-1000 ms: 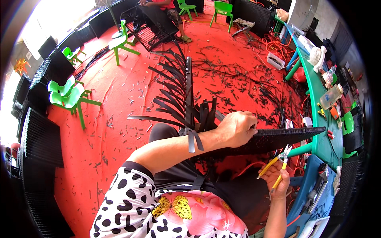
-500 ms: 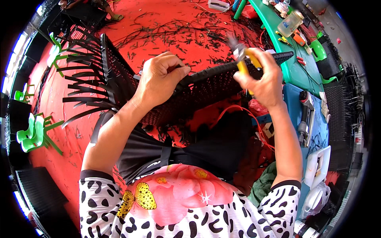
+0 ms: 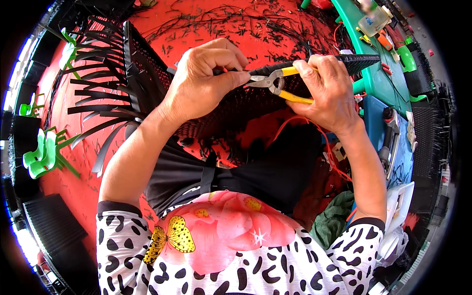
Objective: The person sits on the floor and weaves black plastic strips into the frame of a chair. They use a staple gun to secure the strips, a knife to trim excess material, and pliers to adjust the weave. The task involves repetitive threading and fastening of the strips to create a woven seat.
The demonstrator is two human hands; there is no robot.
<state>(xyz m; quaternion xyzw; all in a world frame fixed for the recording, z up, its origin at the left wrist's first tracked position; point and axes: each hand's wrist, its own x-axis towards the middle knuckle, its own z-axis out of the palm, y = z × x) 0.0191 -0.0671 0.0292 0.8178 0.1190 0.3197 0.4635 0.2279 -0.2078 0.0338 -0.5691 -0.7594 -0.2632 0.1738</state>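
A black woven piece [image 3: 150, 61] made of flat strips stands in front of me, with many loose strip ends [image 3: 101, 91] fanning out on its left side. My left hand [image 3: 209, 81] is at its upper edge, thumb and forefinger pinched together. Whatever lies between those fingertips is too small to make out. In my right hand [image 3: 330, 91] is a pair of yellow-handled cutting pliers [image 3: 271, 82]. The handles are spread, and the slightly parted jaws point left, right at my left thumb tip and the edge of the weave.
Black strip offcuts [image 3: 223, 32] litter the red floor [image 3: 59, 172]. Small green chairs [image 3: 42, 155] stand at left. On the right are a green table [image 3: 354, 29] with a jar [image 3: 374, 20], and a pneumatic tool [image 3: 391, 137]. A red hose [image 3: 328, 147] curves beside my right forearm.
The pliers have come left and down from a raised, blurred position to my left fingertips. My left hand has shifted up and right, still pinched. The whole view has shifted slightly.
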